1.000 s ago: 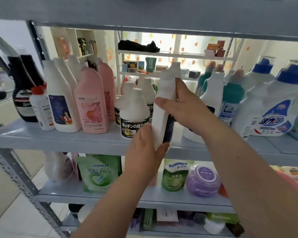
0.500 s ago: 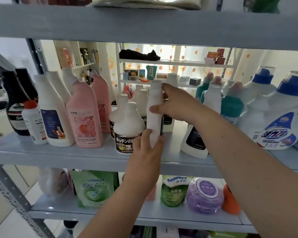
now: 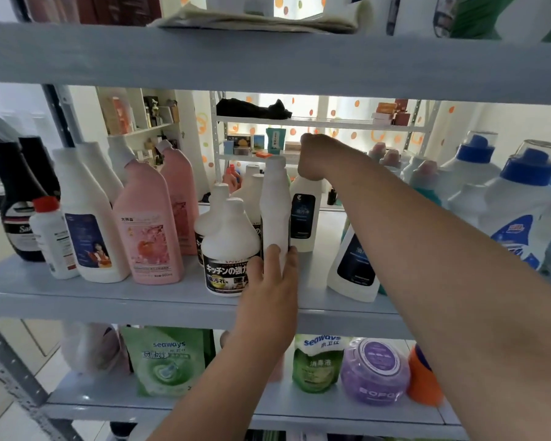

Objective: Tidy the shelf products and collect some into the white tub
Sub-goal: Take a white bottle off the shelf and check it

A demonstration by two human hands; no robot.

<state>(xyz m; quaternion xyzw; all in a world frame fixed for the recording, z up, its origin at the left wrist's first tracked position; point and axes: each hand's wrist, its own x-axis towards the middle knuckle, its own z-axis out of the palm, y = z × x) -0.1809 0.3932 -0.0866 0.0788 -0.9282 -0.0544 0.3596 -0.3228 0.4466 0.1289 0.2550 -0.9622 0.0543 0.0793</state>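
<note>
A tall plain white bottle point(image 3: 275, 202) stands upright on the grey middle shelf point(image 3: 93, 297), just right of a squat white bottle with a black Japanese label point(image 3: 228, 259). My left hand point(image 3: 272, 288) rests against the tall bottle's base with its fingers straight. Behind it stands a white bottle with a dark label point(image 3: 303, 214). My right hand point(image 3: 315, 157) is curled round that bottle's top, which hides the cap. The white tub is not in view.
Pink bottles point(image 3: 147, 230), white bottles and black bottles point(image 3: 16, 202) fill the shelf's left part. A white dark-labelled bottle point(image 3: 352, 265) leans under my right forearm, with blue-capped detergent jugs point(image 3: 522, 211) beyond. Green pouches point(image 3: 166, 361) and a purple jar point(image 3: 374, 370) sit on the lower shelf.
Both hands held the tall white bottle in the air; it now stands on the shelf. My right hand left it and reached back to the top of the bottle behind.
</note>
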